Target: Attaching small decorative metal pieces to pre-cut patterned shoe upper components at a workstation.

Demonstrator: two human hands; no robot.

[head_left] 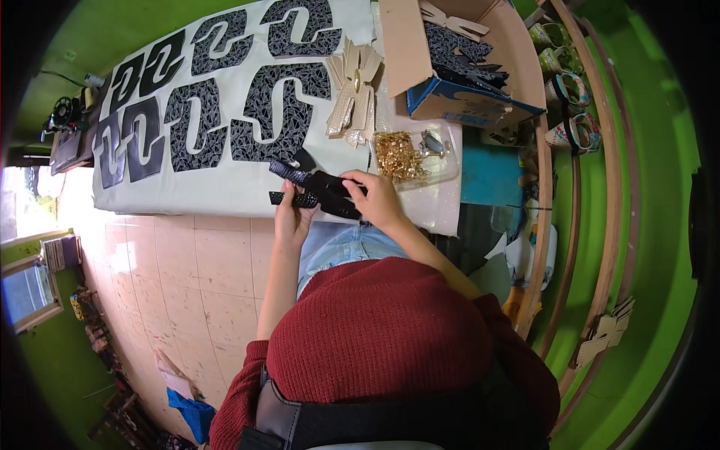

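Note:
Near the table's front edge, both my hands are on a black strap piece [336, 196] with several shiny, textured arms and a dull black middle. My left hand [295, 215] pinches it from below, at the strips on its left side. My right hand [377, 198] grips its right side, thumb and fingers bent over the edge. Just beyond lie black patterned S-shaped cut pieces [283, 94] in rows on the white-covered table [202, 193]. A pale gold strap piece [352, 94] with a gold ornament in its middle lies farther back.
A clear tray [444, 171] right of my hands holds gold-coloured metal fittings [399, 156]. Behind it, an open cardboard box [480, 109] contains black and gold cut pieces. A wooden rack [609, 187] with woven footwear [574, 131] stands to the right. Tiled floor [180, 277] shows at the left.

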